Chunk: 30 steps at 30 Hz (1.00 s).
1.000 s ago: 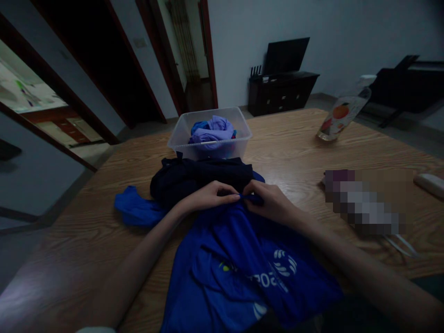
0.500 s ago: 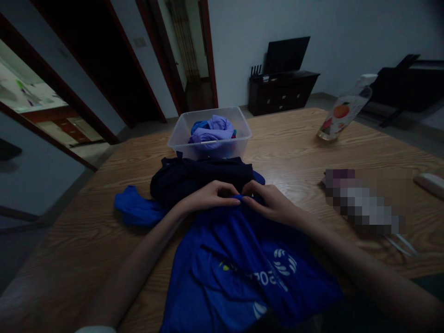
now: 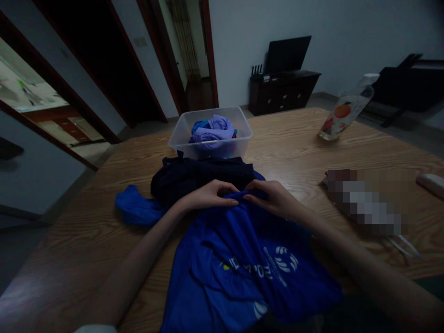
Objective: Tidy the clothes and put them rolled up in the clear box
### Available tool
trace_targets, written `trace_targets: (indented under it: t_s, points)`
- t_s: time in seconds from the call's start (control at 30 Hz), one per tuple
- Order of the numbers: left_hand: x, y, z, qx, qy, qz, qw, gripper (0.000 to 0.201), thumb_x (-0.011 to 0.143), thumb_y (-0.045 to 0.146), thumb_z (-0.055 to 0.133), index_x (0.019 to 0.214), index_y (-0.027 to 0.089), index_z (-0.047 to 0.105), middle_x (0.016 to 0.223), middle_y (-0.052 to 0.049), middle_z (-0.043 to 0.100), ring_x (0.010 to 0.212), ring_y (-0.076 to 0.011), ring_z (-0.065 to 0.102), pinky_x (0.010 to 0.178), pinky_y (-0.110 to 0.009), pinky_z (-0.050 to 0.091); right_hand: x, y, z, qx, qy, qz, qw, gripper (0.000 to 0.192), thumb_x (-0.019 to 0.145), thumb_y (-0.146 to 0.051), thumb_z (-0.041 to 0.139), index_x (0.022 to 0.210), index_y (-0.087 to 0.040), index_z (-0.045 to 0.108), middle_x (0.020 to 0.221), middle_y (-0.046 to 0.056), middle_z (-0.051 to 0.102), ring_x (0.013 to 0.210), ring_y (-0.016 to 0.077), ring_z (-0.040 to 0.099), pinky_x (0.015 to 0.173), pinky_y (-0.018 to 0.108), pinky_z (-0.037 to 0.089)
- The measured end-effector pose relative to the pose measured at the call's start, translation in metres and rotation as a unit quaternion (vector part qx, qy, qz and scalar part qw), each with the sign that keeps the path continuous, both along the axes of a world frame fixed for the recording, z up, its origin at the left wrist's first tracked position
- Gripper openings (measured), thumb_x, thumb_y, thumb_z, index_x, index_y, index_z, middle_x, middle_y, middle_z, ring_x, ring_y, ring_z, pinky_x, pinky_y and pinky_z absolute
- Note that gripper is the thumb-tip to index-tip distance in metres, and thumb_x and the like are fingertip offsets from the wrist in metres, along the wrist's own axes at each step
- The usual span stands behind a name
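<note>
A blue garment (image 3: 222, 259) with white and yellow print lies rumpled across the near part of the table and hangs toward me. My left hand (image 3: 211, 195) pinches its gathered upper edge between thumb and fingers. Close beside it, my right hand (image 3: 272, 198) grips the same edge, the fingertips of both hands nearly meeting. Just beyond my hands lies a dark navy bundle of cloth (image 3: 201, 173). A brighter blue piece of cloth (image 3: 137, 206) sticks out to its left.
Behind the bundle stands a clear plastic bin (image 3: 176, 134) holding purple and blue cloth (image 3: 217, 129). A bottle (image 3: 347, 111) stands at the right of the wooden table (image 3: 291, 148), with a blurred-out item (image 3: 364, 203) nearer me. A pale object (image 3: 432, 184) lies at the right edge.
My right thumb and fingers have shifted slightly along the blue garment's edge, and more of that edge shows between my hands. The print has moved a little; everything else stays put.
</note>
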<state>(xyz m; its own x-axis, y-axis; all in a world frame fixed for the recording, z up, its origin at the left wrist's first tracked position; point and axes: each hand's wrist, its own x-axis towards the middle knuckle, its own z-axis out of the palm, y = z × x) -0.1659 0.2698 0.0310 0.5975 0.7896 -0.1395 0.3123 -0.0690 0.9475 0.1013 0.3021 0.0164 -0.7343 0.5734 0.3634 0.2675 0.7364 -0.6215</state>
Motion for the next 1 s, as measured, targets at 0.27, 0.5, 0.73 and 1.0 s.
trace_targets:
  t_s: [0.27, 0.5, 0.73, 1.0]
  points:
    - [0.0003, -0.0017, 0.0051, -0.012, 0.036, 0.000, 0.999, 0.048, 0.089, 0.057, 0.075, 0.112, 0.015, 0.076, 0.101, -0.004, 0.075, 0.087, -0.0178, 0.067, 0.076, -0.025, 0.049, 0.0012, 0.0020, -0.0054, 0.079, 0.016, -0.014, 0.997, 0.011, 0.102, -0.026, 0.066, 0.113, -0.023, 0.066, 0.103, 0.004, 0.074, 0.091, 0.0206, 0.072, 0.078, 0.028, 0.052]
    - [0.0021, -0.0015, 0.0074, 0.015, 0.032, 0.003, 0.999, 0.048, 0.096, 0.059, 0.064, 0.105, 0.014, 0.076, 0.096, -0.002, 0.072, 0.086, -0.0165, 0.063, 0.077, -0.024, 0.047, 0.0010, 0.0015, -0.0052, 0.095, 0.011, -0.002, 0.995, 0.011, 0.104, -0.024, 0.061, 0.115, -0.023, 0.063, 0.108, 0.007, 0.069, 0.094, 0.0220, 0.069, 0.079, 0.032, 0.053]
    - [0.0008, -0.0006, 0.0062, 0.032, 0.043, 0.006, 0.999, 0.049, 0.098, 0.060, 0.060, 0.110, 0.015, 0.077, 0.103, -0.003, 0.074, 0.095, -0.0193, 0.065, 0.086, -0.025, 0.049, 0.0002, 0.0030, -0.0061, 0.116, 0.028, 0.000, 0.993, 0.011, 0.105, -0.024, 0.059, 0.115, -0.024, 0.063, 0.111, 0.008, 0.066, 0.096, 0.0226, 0.067, 0.081, 0.034, 0.055]
    - [0.0008, 0.0001, 0.0051, 0.042, 0.048, 0.002, 0.998, 0.046, 0.098, 0.057, 0.062, 0.108, 0.015, 0.077, 0.101, -0.003, 0.073, 0.095, -0.0199, 0.065, 0.087, -0.026, 0.048, 0.0011, 0.0023, -0.0083, 0.159, 0.017, 0.000, 0.987, 0.009, 0.104, -0.023, 0.059, 0.113, -0.023, 0.062, 0.110, 0.009, 0.065, 0.095, 0.0220, 0.066, 0.078, 0.033, 0.053]
